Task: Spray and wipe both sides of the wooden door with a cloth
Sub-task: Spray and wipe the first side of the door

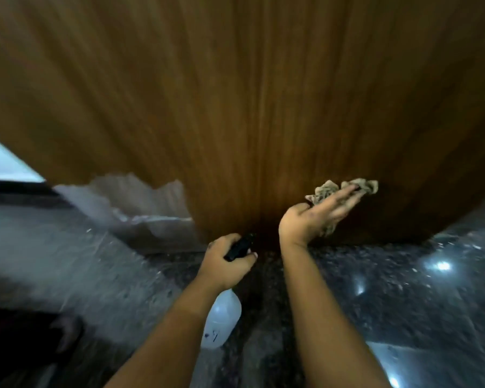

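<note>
Under flat right-hand fingers, cloth against door; left fingers around spray bottle.

Indoor doorway, most likely a home or an apartment building; the frame does not settle which. Wooden door with vertical grain fills the upper view, its veneer torn away at the lower left corner, pale core exposed. Polished dark speckled stone floor, granite-like, mirrors ceiling lights as bright spots. Paler grey floor lies to the left. View is blurred.
</note>
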Motion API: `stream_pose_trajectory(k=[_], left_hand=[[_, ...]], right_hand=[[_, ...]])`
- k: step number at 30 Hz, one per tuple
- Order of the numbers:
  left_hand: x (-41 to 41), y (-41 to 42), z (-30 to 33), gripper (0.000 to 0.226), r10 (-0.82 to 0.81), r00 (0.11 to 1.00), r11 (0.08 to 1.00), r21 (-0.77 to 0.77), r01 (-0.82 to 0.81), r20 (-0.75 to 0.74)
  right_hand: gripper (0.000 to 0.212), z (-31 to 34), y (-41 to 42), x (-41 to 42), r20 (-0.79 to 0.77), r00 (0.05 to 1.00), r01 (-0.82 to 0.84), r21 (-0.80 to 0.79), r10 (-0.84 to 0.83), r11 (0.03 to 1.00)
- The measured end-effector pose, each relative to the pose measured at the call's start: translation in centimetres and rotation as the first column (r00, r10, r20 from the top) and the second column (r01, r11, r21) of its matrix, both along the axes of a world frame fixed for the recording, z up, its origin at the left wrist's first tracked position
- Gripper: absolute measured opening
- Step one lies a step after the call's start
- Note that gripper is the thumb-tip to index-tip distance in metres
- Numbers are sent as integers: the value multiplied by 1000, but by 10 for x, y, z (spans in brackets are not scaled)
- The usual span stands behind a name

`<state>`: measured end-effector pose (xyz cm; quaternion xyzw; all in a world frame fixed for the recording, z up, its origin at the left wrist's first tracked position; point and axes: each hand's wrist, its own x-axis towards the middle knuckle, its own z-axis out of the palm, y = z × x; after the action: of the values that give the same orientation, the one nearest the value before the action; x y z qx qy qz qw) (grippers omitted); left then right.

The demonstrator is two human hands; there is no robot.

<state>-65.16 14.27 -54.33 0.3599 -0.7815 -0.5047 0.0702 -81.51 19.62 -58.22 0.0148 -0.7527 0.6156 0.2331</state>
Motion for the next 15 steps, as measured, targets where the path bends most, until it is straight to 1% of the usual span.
stream_pose_trajectory(k=[1,2,3,4,5,6,7,8,9,10,12,13,15], left_hand=[[14,-4,-5,15,49,999,998,33,-49,10],[28,-8,-10,16,107,994,992,60,-107,14],[40,-13,-14,17,161,987,983,82,-162,13],[50,-16,-17,20,206,978,973,105,-206,18],[60,-19,-18,24,244,969,961,124,-245,25],[68,-21,-19,30,264,964,955,134,-266,34],[76,-23,-19,33,271,962,952,137,-274,40],[83,-24,-18,33,277,960,951,134,-280,40],[88,-26,-18,32,276,960,951,134,-279,36],[94,-28,-17,29,278,960,951,135,-279,26],[107,-34,-21,15,320,947,939,134,-315,-13],[113,-37,-23,9,354,934,928,143,-345,-42],[121,-43,-24,11,422,901,895,203,-396,-99]], right_hand=[[88,8,-5,17,-113,991,-55,130,70,990],[83,-1,-11,29,-205,965,-95,304,162,948],[76,-21,-16,39,-291,893,-157,516,345,842],[70,-46,-15,45,-317,775,-157,741,547,652],[65,-72,-14,48,-295,612,-94,894,734,438],[62,-87,-12,47,-253,481,18,960,839,279],[61,-94,-11,46,-194,407,100,981,893,167],[60,-97,-9,43,-150,370,148,984,917,102],[59,-97,-9,38,-172,355,217,971,919,98],[59,-95,-10,36,-194,348,242,964,917,112],[56,-85,-11,35,-260,376,256,952,889,170],[53,-76,-15,36,-331,402,242,938,854,249],[49,-46,-25,35,-462,440,205,887,770,415]])
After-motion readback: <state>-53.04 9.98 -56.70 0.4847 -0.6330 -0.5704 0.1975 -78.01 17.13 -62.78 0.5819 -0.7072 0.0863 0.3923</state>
